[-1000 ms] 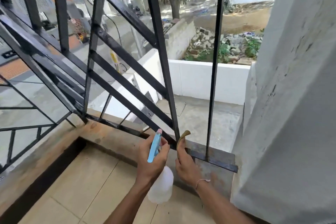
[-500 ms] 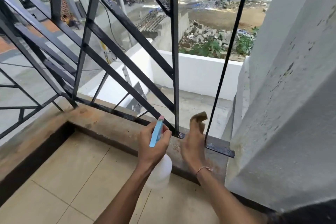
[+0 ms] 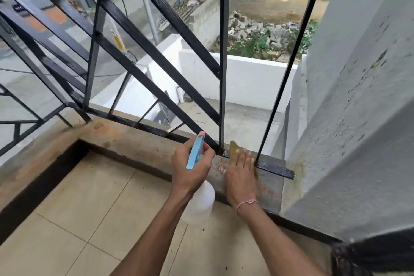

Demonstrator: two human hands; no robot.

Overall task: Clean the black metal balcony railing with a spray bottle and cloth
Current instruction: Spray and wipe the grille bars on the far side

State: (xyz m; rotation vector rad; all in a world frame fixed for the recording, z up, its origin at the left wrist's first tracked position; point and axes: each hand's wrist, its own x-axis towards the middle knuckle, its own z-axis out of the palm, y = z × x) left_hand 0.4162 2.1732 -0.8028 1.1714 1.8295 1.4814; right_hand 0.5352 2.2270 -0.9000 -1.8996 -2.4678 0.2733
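Since the half-second-earlier frame the right hand (image 3: 240, 175) has dropped from a raised pose onto the bottom rail (image 3: 274, 169) of the black railing, and now lies flat with the cloth (image 3: 235, 149) under it.

Bottom rail runs along the ledge (image 3: 134, 141), long axis left-to-right and slanting slightly down toward the pillar (image 3: 358, 119), where its end stops just short. Cloth, yellow-brown, sits on that rail between the thick upright bar (image 3: 224, 51) and the thin upright rod (image 3: 291, 63); only its far edge shows past the fingertips. Right hand: fingers straight, together, pressing the cloth down, not curled round it; fingertips almost at the foot of the thin rod.

Left hand (image 3: 191, 171) is just left of the thick bar's foot, wrapped round the neck of the spray bottle (image 3: 200, 201), blue trigger head pointing up at the bar, white body hanging below the wrist over the floor tiles (image 3: 89, 208).

Judged: wiping step in hand. Uncleaned rail end lies right of the cloth, toward the pillar, so the stroke would go along the rail axis; the thin rod's foot blocks a straight pass. Right hand is the nearer one.
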